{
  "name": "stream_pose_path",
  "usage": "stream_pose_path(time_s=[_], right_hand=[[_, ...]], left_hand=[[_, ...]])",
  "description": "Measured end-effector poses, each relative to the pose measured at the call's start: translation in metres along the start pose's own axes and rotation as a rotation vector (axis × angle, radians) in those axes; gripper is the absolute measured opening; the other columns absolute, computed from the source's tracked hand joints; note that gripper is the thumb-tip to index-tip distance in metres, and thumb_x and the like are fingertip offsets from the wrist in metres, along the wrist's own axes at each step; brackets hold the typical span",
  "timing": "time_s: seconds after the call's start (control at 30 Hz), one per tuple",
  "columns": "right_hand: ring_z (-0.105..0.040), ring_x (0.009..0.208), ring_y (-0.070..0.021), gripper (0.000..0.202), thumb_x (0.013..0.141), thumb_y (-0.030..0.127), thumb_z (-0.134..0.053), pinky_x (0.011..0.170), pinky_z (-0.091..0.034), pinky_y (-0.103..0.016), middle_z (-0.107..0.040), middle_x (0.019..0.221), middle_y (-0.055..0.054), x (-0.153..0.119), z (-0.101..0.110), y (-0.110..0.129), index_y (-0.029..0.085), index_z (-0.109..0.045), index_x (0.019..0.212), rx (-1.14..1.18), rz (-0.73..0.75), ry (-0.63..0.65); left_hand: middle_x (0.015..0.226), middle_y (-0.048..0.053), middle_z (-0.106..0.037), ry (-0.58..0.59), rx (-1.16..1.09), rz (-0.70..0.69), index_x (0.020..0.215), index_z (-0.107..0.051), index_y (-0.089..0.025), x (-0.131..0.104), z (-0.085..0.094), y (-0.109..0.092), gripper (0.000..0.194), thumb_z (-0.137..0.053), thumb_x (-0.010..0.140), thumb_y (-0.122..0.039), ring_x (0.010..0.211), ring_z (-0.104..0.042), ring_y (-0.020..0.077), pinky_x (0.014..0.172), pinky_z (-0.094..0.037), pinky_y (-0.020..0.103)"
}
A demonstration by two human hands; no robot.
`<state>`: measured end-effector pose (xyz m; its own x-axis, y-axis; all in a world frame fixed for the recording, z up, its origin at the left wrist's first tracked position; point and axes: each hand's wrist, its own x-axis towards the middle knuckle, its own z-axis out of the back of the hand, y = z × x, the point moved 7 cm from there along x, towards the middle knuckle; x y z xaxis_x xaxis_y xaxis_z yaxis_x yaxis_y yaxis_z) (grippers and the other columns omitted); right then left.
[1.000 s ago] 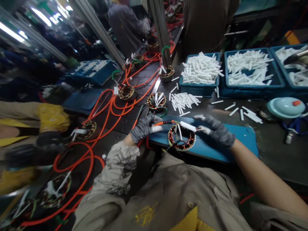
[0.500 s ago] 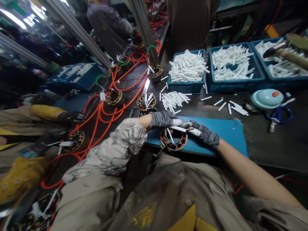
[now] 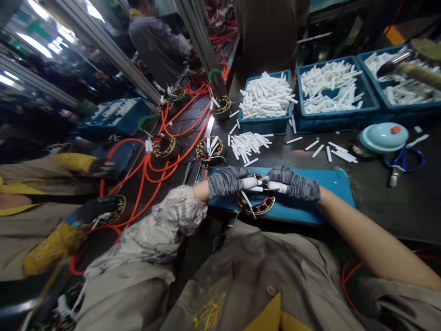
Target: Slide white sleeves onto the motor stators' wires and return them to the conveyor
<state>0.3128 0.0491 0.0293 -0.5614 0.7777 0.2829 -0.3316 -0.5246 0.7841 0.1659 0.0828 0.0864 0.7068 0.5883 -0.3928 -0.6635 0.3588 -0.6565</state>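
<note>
A ring-shaped wound stator with dark core and reddish windings lies on a blue mat in front of me. My left hand, in a grey knit glove with white fingertips, pinches a white tube over the stator's far rim. My right hand, gloved alike, has its fingertips pressed together beside the tube's end; thin wire seems to be there, but the fingers hide most of it. Another white tube slants across the ring's left side. Green-yellow leads hang off its near left edge.
Blue bins of white tubes stand behind the mat, with loose tubes before them. A light-blue lidded container and blue-handled scissors lie right. Orange cables and more stators run left, near a co-worker's gloved hands.
The stator has shifted slightly right. Both hands have stayed together over it, the right now flatter and slightly farther right. At left, the co-worker's near hand has come to a stator.
</note>
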Motion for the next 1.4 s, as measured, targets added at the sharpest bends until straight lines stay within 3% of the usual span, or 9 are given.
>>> stream_pose_path(time_s=[0.17,0.3,0.47,0.67,0.87,1.07,1.17,1.3,1.4], right_hand=[[-0.061,0.073,-0.0180,0.029,0.097,0.043,-0.057,0.072,-0.047,-0.032,-0.071,0.081,-0.004,-0.003,-0.007,-0.001,0.019,-0.073,0.092,0.094,-0.057,-0.077],[-0.057,0.078,-0.0223,0.035,0.095,0.047,-0.056,0.078,-0.044,-0.038,-0.070,0.080,-0.009,-0.003,-0.014,-0.001,0.018,-0.075,0.091,-0.208,-0.136,-0.138],[-0.063,0.092,-0.0266,0.036,0.099,0.044,-0.052,0.087,-0.049,-0.044,-0.073,0.097,-0.012,-0.014,-0.013,0.007,0.019,-0.074,0.113,-0.173,-0.086,-0.213],[-0.066,0.113,-0.0243,0.030,0.098,0.033,-0.057,0.102,-0.052,-0.046,-0.071,0.122,-0.006,-0.045,0.000,0.008,0.028,-0.066,0.127,-0.027,-0.149,-0.491],[-0.067,0.112,-0.0248,0.031,0.099,0.027,-0.053,0.101,-0.054,-0.044,-0.072,0.123,-0.007,-0.060,-0.013,0.031,0.027,-0.069,0.126,-0.137,-0.142,-0.530],[-0.069,0.112,-0.0223,0.028,0.101,0.031,-0.048,0.105,-0.052,-0.041,-0.075,0.115,-0.003,-0.049,-0.026,0.033,0.028,-0.073,0.114,0.134,-0.190,-0.412],[-0.070,0.106,-0.0219,0.026,0.100,0.039,-0.052,0.103,-0.053,-0.039,-0.076,0.110,-0.002,-0.047,-0.027,0.019,0.026,-0.073,0.109,0.319,-0.330,-0.362],[-0.070,0.108,-0.0229,0.034,0.095,0.048,-0.059,0.103,-0.052,-0.040,-0.077,0.113,-0.003,-0.041,-0.032,0.007,0.023,-0.074,0.111,0.525,-0.391,-0.230],[-0.071,0.106,-0.0242,0.037,0.091,0.051,-0.064,0.103,-0.053,-0.044,-0.078,0.113,-0.003,-0.037,-0.034,0.002,0.022,-0.075,0.111,0.568,-0.434,-0.171]], left_hand=[[0.092,0.006,-0.072,-0.057,-0.114,0.002,0.097,-0.075,-0.014,-0.007,-0.008,0.000,0.042,-0.053,0.091,-0.050,0.086,-0.063,0.0190,0.081,-0.049,0.029],[0.092,0.005,-0.073,0.031,-0.138,0.064,0.096,-0.075,-0.013,0.001,-0.006,0.004,0.046,-0.059,0.086,-0.055,0.085,-0.063,0.0185,0.076,-0.048,0.027],[0.066,0.002,-0.065,0.224,0.154,0.195,0.081,-0.076,-0.013,0.025,-0.011,0.005,0.048,-0.064,0.081,-0.059,0.062,-0.055,0.0145,0.063,-0.042,0.026],[0.079,0.005,-0.071,0.131,0.482,0.106,0.096,-0.077,-0.016,0.049,-0.028,-0.014,0.040,-0.061,0.089,-0.052,0.077,-0.064,0.0190,0.073,-0.045,0.027],[0.097,0.005,-0.076,0.251,-0.161,0.056,0.109,-0.075,-0.017,0.024,-0.027,0.008,0.040,-0.063,0.088,-0.048,0.086,-0.068,0.0184,0.076,-0.051,0.026],[0.084,0.005,-0.074,-0.194,-0.054,0.114,0.094,-0.076,-0.015,0.022,-0.013,0.036,0.033,-0.061,0.090,-0.044,0.077,-0.065,0.0183,0.075,-0.053,0.031],[0.099,0.006,-0.074,-0.390,0.107,-0.067,0.103,-0.075,-0.018,0.013,-0.010,0.022,0.027,-0.061,0.093,-0.039,0.093,-0.067,0.0199,0.088,-0.054,0.035],[0.127,0.010,-0.067,-0.413,0.392,-0.466,0.109,-0.077,-0.024,-0.011,-0.018,-0.007,0.028,-0.065,0.093,-0.042,0.121,-0.060,0.0267,0.108,-0.046,0.047],[0.142,0.010,-0.059,-0.371,0.502,-0.465,0.123,-0.073,-0.028,-0.016,-0.026,-0.005,0.032,-0.061,0.095,-0.041,0.137,-0.049,0.0316,0.117,-0.037,0.055]])
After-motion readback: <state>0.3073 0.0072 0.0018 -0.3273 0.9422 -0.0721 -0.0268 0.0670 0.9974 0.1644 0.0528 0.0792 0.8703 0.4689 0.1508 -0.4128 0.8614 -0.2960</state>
